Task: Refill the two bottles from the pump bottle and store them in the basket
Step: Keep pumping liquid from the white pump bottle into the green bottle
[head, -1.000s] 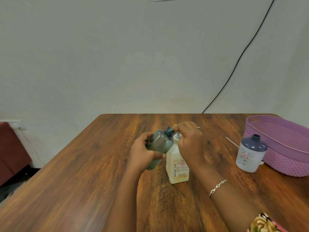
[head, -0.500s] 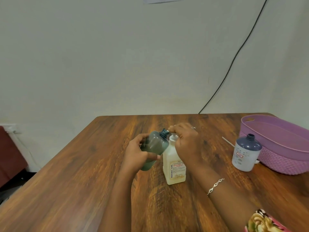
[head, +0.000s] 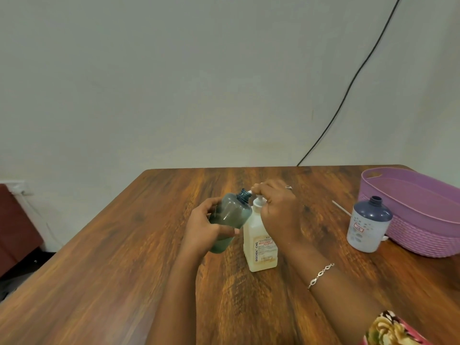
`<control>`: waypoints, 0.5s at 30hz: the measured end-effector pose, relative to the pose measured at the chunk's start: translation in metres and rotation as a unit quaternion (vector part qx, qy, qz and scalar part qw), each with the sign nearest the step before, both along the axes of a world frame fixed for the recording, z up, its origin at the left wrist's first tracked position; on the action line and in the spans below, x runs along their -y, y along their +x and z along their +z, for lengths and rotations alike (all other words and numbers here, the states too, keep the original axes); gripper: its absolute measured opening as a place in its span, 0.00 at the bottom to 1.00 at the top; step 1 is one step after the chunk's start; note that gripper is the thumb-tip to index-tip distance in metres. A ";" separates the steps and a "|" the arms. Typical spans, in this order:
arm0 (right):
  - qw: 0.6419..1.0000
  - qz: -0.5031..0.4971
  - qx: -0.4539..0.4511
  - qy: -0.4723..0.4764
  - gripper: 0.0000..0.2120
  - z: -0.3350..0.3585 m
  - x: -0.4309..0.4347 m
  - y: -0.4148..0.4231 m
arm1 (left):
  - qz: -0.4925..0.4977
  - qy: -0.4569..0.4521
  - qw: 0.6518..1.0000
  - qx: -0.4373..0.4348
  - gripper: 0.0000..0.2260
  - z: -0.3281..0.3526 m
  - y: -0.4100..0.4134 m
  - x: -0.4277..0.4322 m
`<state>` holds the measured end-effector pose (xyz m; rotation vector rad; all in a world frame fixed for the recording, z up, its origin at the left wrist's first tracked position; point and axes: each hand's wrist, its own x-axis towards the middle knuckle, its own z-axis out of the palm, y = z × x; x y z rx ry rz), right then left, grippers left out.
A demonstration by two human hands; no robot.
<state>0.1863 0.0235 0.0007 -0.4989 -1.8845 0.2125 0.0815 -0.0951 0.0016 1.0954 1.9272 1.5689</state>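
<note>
My left hand (head: 202, 226) grips a translucent grey-green bottle (head: 230, 215), tilted with its open neck up against the spout of the white pump bottle (head: 260, 242). That pump bottle stands upright on the wooden table (head: 124, 257) and holds pale yellowish liquid. My right hand (head: 278, 210) sits on its pump head with the fingers curled over it, hiding most of the head. A second bottle (head: 368, 225), white with a dark blue top and no cap, stands to the right. A purple basket (head: 423, 235) sits right behind it.
A thin white stick (head: 341, 207) lies on the table between my right hand and the basket. A black cable (head: 348, 88) runs down the wall to the table's far edge. A dark red piece of furniture (head: 15, 227) stands left of the table.
The hands and both bottles keep the same pose. The pump head under my right hand looks slightly lower against the bottle; the view shifted a little.
</note>
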 end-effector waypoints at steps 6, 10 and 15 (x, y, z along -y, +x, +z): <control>1.000 0.015 0.012 -0.012 0.13 -0.001 0.001 0.003 | -0.004 -0.005 1.000 -0.001 0.28 -0.001 0.004 0.001; 0.997 0.030 0.038 -0.063 0.08 0.015 -0.005 0.001 | -0.005 0.003 1.000 0.000 0.27 0.006 0.003 0.001; 0.999 -0.008 0.017 0.027 0.17 -0.004 0.007 0.006 | -0.013 -0.004 1.000 -0.006 0.27 0.005 0.001 0.001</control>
